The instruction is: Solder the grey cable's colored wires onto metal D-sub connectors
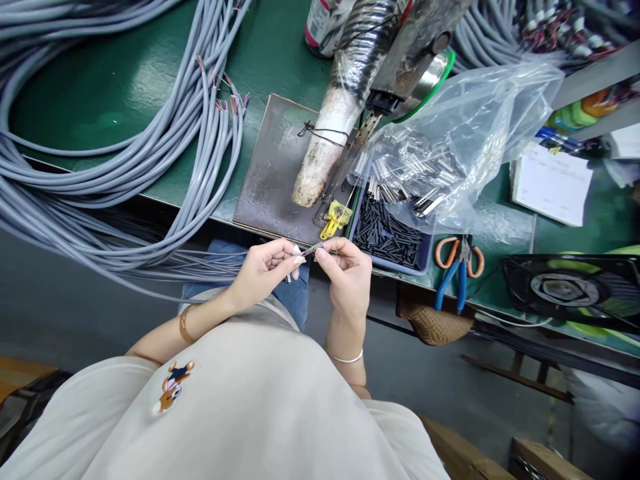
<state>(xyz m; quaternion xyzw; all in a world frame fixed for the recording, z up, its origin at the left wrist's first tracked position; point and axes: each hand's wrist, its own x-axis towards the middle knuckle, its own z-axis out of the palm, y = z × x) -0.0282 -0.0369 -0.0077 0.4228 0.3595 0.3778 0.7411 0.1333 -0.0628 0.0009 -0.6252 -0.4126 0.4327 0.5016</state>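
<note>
My left hand [264,268] and my right hand [347,275] meet just below the green bench edge, both pinched on the thin coloured wire ends [312,250] of a grey cable [165,257] that comes in from the left. The left fingers also hold small pale pieces I cannot make out. Just beyond my hands are a blue tray of short black tubes [390,235] and a clear bag of small metal sleeves [425,170].
Many grey cables [125,133] loop across the left of the green bench. A dark metal plate [273,170] holds a wrapped tool [333,133]. Orange-and-blue pliers [457,267], a black fan [570,290] and white papers [550,183] lie at the right.
</note>
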